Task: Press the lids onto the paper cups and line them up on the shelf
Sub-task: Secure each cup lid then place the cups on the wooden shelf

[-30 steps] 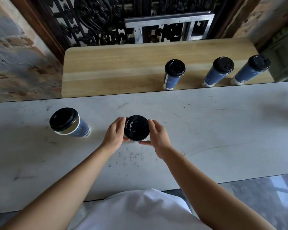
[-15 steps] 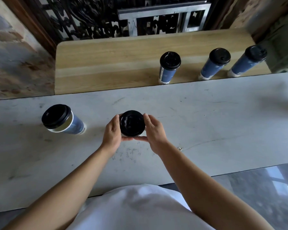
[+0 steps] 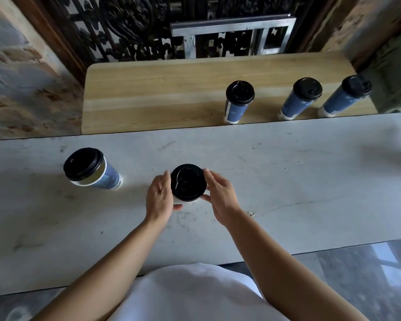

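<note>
A paper cup with a black lid (image 3: 188, 182) stands on the grey table (image 3: 287, 181) in front of me. My left hand (image 3: 159, 199) wraps its left side and my right hand (image 3: 220, 200) grips its right side at the lid rim; the cup body is mostly hidden under the lid. Another blue cup with a black lid (image 3: 90, 169) stands to the left on the table. Three lidded blue cups (image 3: 237, 101) (image 3: 301, 97) (image 3: 346, 95) stand in a row along the front edge of the wooden shelf (image 3: 160, 98).
The shelf's left half is bare wood. Behind it is a dark carved screen (image 3: 137, 26) and a metal frame (image 3: 232, 33). A rough wall (image 3: 21, 77) lies to the left. The table's near edge is just in front of my white shirt.
Both hands stay on the cup in the same place; the fingers have shifted slightly around the lid. The camera view has moved a little.
</note>
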A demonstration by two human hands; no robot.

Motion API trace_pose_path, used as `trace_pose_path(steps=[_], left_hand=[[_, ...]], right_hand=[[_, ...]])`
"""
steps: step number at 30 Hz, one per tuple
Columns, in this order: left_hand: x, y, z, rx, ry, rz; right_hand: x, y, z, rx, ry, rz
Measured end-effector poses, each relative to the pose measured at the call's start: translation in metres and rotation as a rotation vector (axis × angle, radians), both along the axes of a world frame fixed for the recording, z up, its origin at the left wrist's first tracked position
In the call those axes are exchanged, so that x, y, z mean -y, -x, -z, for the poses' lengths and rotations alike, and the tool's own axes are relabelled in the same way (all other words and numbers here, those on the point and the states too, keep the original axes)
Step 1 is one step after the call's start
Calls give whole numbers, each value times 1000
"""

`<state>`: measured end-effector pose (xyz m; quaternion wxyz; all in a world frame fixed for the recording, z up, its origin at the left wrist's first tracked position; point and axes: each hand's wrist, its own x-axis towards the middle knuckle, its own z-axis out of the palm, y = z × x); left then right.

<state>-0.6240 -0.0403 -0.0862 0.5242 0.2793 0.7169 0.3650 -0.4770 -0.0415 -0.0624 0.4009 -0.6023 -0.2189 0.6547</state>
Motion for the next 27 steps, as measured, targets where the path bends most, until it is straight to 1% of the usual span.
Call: trace_pose_path(steps=[3, 5, 9, 12, 14, 18, 27], left_hand=[[-4, 5, 1, -26, -9, 68], [-6, 9, 2, -27, -29, 112], [-7, 16, 3, -42, -115, 190], [-9, 16, 3, -7, -155, 230], [-10, 16, 4, 55, -163, 253], [-10, 19, 7, 89, -199, 281], [-6, 11, 8, 22, -264, 249]], right_hand=[[-3, -2, -1, 49, 12, -51], [-6, -5, -2, 41, 24, -95], [-12, -8, -6, 50, 13, -156], [-12, -8, -5, 57, -13, -169], [-10, -7, -2, 50, -19, -164], [-6, -3, 1, 87, -44, -145], [-3, 4, 2, 193, -88, -108]])
